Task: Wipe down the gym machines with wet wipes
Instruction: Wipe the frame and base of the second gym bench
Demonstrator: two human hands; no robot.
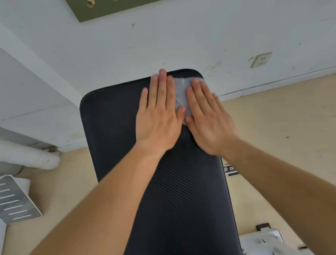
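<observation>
A black padded bench (111, 131) with a ribbed surface stretches away from me toward the wall. Near its far end lies a white wet wipe (181, 90), spread flat on the pad. My left hand (159, 116) presses on the wipe's left part with straight fingers. My right hand (206, 116) lies flat beside it on the wipe's right part, fingers straight as well. Only the strip of wipe between and beyond the fingers shows; both palms hide the rest.
A white wall with a socket (261, 59) stands just behind the bench end. A white pipe (24, 156) and a slotted white metal plate (10, 200) lie on the floor at left. White machine parts (262, 242) sit at lower right on the beige floor.
</observation>
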